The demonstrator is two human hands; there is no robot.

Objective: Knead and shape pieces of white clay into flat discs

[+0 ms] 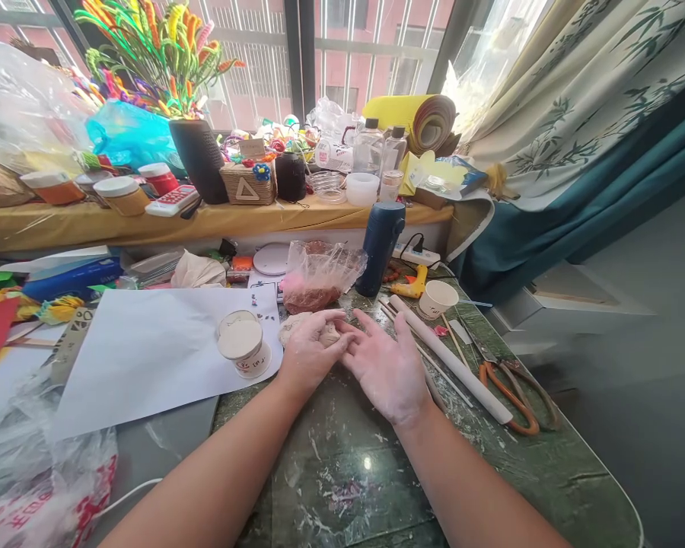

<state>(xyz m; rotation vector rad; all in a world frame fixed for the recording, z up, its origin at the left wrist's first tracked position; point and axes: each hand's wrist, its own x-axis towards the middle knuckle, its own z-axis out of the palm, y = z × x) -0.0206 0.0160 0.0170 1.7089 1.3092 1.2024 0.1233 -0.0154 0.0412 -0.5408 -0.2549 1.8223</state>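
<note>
A lump of pale, dough-like clay (pixel 290 329) sits near the table's middle, partly hidden behind my left hand (pixel 311 350). The fingers of that hand curve over the clay, and some of it shows between thumb and forefinger. My right hand (pixel 389 373) is open with its palm turned up and its fingers apart; its fingertips meet the left thumb beside the clay. White powder coats both hands. To the left, a paper cup (pixel 244 346) filled with pale material stands on a white sheet (pixel 148 350). Behind the clay lies a clear bag (pixel 320 274) of reddish-brown material.
At right lie a long white roller (pixel 457 365), thin sticks (pixel 434 358) and orange-handled scissors (pixel 511 388). A second paper cup (pixel 438 299), a yellow glue gun (pixel 412 281) and a blue bottle (pixel 380 247) stand farther back. Plastic wrapping (pixel 46 472) covers the left front.
</note>
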